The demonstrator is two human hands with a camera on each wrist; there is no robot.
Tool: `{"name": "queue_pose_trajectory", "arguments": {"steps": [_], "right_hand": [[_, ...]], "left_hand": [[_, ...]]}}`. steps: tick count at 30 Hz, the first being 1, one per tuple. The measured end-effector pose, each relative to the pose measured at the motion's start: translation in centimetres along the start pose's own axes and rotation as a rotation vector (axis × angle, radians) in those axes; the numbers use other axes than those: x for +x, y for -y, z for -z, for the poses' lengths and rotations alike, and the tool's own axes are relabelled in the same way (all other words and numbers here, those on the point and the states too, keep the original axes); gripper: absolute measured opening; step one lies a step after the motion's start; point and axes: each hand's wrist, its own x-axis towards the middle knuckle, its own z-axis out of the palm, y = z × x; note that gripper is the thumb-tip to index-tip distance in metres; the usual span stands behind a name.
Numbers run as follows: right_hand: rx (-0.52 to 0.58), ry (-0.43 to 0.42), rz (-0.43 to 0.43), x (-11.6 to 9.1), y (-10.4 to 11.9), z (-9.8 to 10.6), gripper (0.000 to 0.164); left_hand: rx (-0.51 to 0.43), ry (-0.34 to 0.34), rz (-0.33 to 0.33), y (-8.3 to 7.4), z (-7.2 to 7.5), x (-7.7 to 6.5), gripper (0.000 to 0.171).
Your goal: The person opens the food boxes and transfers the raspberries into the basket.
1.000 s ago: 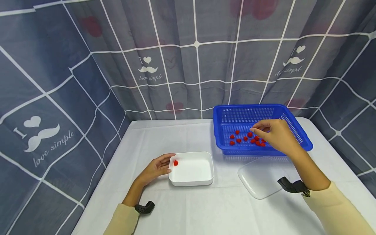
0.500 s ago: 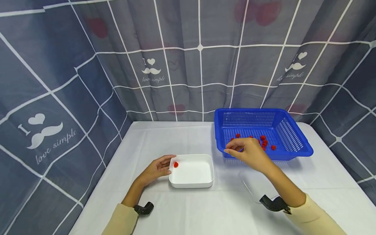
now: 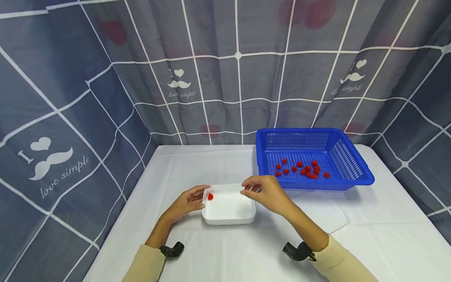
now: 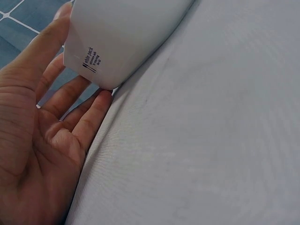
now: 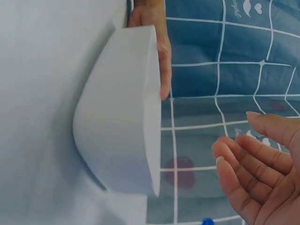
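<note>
In the head view a white plastic box [image 3: 228,204] stands on the table with a small red berry-like piece [image 3: 210,196] near its left wall. My left hand [image 3: 188,201] holds the box at its left end, thumb at the front and fingers behind and under the corner, as the left wrist view shows. My right hand [image 3: 266,194] hovers over the box's right rear corner, fingers loosely bent. A gap shows between thumb and index fingertip in the right wrist view, with nothing visible between them.
A blue slotted basket [image 3: 352,178] stands at the back right, holding several red pieces [image 3: 307,169]. A clear lid [image 3: 325,215] lies in front of it, partly behind the right forearm. The white-clothed table [image 3: 225,254] ends at a grey-blue checked curtain [image 3: 218,78].
My right hand has moved left and toward me, from over the blue basket to the box's right rear corner. My left hand stays on the box, and the red piece inside stays put.
</note>
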Motion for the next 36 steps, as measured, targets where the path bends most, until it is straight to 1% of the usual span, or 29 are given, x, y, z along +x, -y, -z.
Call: {"name": "queue_pose_trajectory", "arguments": {"steps": [3, 9, 13, 17, 23, 29, 36], "right_hand": [[0.013, 0.004, 0.0, 0.4, 0.1, -0.9, 0.017], [0.03, 0.018, -0.009, 1.5, -0.2, -2.8, 0.019], [0.037, 0.031, -0.003, 2.4, -0.8, -4.4, 0.02], [0.024, 0.041, -0.02, 3.0, -1.5, -5.8, 0.02], [0.015, 0.065, -0.056, 3.7, -1.6, -7.1, 0.02], [-0.015, 0.083, -0.054, 4.4, -2.2, -8.7, 0.019], [-0.013, 0.101, -0.05, 5.1, -2.2, -10.4, 0.019]], "left_hand": [[0.005, 0.005, -0.011, -0.1, 0.1, 0.2, 0.064], [-0.009, 0.004, 0.002, -0.2, 0.2, 0.5, 0.065], [-0.041, 0.014, -0.009, -0.1, 0.3, 0.6, 0.065], [-0.053, 0.021, -0.016, -0.1, 0.2, 0.5, 0.065], [-0.059, 0.026, -0.012, -0.1, 0.2, 0.5, 0.065], [-0.064, 0.029, -0.012, 0.0, 0.2, 0.5, 0.064], [-0.086, 0.032, -0.028, 0.0, 0.1, 0.3, 0.065]]}}
